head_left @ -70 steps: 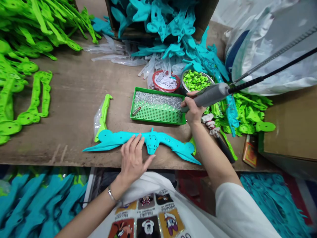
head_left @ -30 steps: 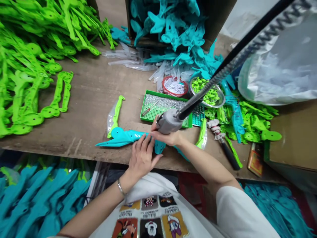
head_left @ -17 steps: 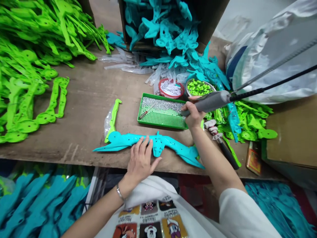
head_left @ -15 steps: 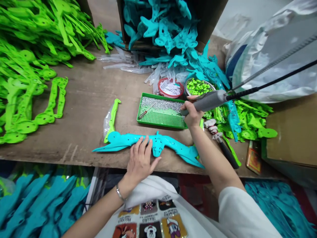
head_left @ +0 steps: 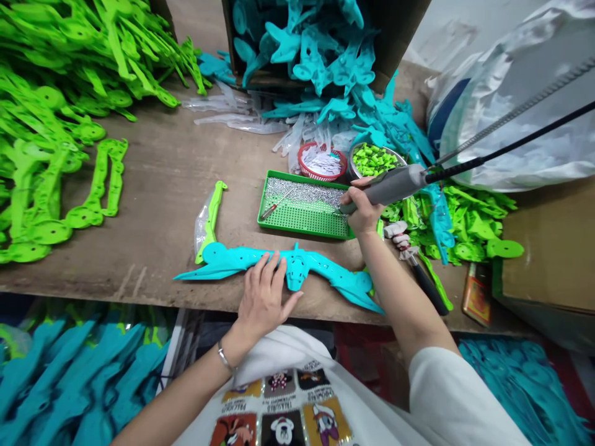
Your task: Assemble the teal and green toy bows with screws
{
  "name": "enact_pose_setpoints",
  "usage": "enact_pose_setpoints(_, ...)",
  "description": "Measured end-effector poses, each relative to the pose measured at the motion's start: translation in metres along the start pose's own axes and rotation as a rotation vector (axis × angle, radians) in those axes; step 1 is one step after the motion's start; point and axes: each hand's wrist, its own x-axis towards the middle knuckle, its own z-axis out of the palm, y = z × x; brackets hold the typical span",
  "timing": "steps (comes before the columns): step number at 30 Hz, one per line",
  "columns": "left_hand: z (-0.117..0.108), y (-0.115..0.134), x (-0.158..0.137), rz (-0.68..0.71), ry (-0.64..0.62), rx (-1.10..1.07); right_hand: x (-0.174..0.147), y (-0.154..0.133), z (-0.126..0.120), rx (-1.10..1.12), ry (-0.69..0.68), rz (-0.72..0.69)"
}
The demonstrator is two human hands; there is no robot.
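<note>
My left hand (head_left: 264,291) lies with its fingers stretched over a long blue plastic bow-shaped part (head_left: 320,263) at the front of the table. My right hand (head_left: 362,210) is wrapped round a grey electric screwdriver (head_left: 395,186), which hangs from a cable and a spring. The screwdriver's tip end is over the right side of a green perforated tray (head_left: 302,227) full of small silver screws (head_left: 307,193). A thin hand screwdriver (head_left: 274,207) lies in that tray. At the bow part's left end, a lime green piece with a clear blade (head_left: 209,223) sticks out.
Lime green parts (head_left: 83,56) are heaped at the left, blue parts (head_left: 307,56) in a box at the back. A red basket (head_left: 320,175) and a bowl of green pieces (head_left: 375,161) stand behind the tray. At the right are a black-handled hammer (head_left: 427,288) and a cardboard box (head_left: 548,248).
Almost nothing differs. My left hand stays on the blue part and my right hand keeps the screwdriver over the tray; the view has shifted slightly.
</note>
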Motion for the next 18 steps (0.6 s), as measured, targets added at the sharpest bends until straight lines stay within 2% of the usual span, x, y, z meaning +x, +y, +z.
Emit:
enact_pose_setpoints(6, -0.002, -0.002, -0.001, 0.005, -0.029, -0.012, 0.004, -0.001, 0.001, -0.013, -0.045, -0.010)
enact_pose_setpoints(11, -0.001, -0.002, 0.000, 0.009, -0.017, -0.009, -0.012, -0.039, 0.009, 0.069, 0.013, -0.028)
enact_pose_setpoints(13, -0.001, -0.002, 0.000, 0.002, -0.018, -0.010, -0.031, -0.062, 0.014, 0.164, -0.059, -0.004)
enact_pose_setpoints(15, -0.001, -0.002, 0.000, -0.006, -0.019, -0.010, -0.057, -0.083, 0.017, 0.254, -0.192, 0.027)
enact_pose_setpoints(18, 0.000, -0.001, 0.001, -0.012, -0.008, -0.002, -0.095, -0.100, 0.017, 0.273, -0.376, 0.101)
